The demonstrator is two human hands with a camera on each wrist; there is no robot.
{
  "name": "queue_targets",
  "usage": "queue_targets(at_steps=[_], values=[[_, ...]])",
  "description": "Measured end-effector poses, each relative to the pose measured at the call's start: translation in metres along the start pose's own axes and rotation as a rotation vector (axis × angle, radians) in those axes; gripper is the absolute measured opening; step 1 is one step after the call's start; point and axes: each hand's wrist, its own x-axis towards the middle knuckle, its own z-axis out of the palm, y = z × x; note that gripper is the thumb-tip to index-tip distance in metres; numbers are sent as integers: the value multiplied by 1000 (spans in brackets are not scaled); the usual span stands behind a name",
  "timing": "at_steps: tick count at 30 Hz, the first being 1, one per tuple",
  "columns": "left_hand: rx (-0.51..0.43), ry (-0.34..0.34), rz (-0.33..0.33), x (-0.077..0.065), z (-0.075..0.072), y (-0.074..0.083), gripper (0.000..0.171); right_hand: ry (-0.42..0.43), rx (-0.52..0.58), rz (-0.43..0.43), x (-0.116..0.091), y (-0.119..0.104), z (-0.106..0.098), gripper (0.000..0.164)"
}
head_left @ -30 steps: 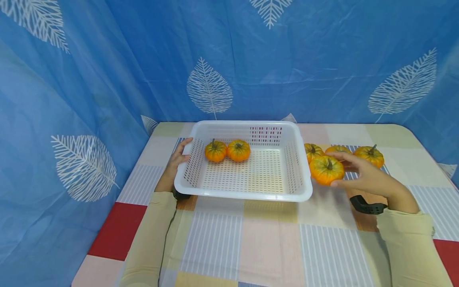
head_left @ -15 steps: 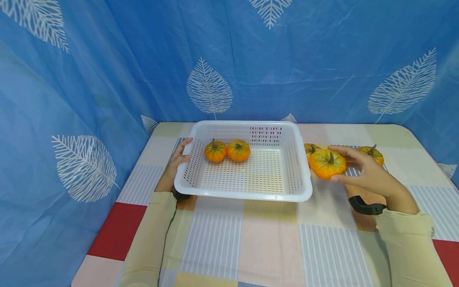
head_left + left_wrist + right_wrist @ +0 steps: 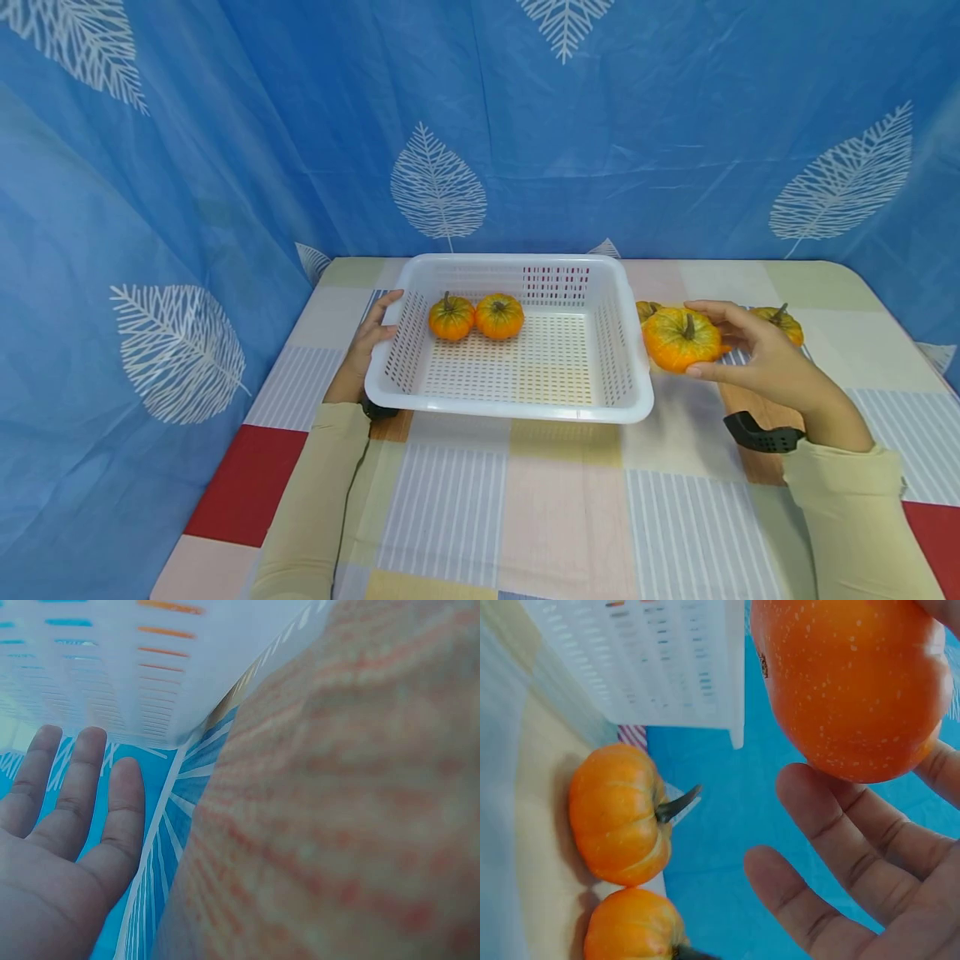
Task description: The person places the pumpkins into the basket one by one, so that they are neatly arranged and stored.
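My right hand (image 3: 772, 362) holds a small orange pumpkin (image 3: 678, 342) between thumb and fingers, just right of the white plastic basket (image 3: 510, 410). In the right wrist view the held pumpkin (image 3: 855, 682) is off the table, with two lower fingers extended away from it. Inside the basket two pumpkins, one on the left (image 3: 451, 318) and one beside it (image 3: 499, 317), sit side by side near the back left. My left hand (image 3: 365, 343) is at the basket's left wall, its visible fingers (image 3: 124, 802) fairly straight; the left wrist view does not show its thumb.
On the table right of the basket lie more pumpkins: one (image 3: 783, 323) behind my right hand, another (image 3: 647, 309) mostly hidden by the held one. A checked cloth (image 3: 562, 517) covers the table. Blue leaf-print curtain (image 3: 555, 167) hangs behind and to the left.
My right hand has shifted slightly up and then left with the held pumpkin, covering more of the pumpkins behind it. The left hand, basket and two pumpkins inside stay put.
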Motion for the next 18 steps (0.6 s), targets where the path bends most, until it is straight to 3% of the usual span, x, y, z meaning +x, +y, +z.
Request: queue_targets(at_steps=[11, 18], values=[[3, -4, 8, 0, 0, 0, 56, -94, -7, -105, 23, -24, 2, 81], [4, 11, -14, 0, 0, 0, 56, -164, -78, -115, 40, -39, 0, 80]])
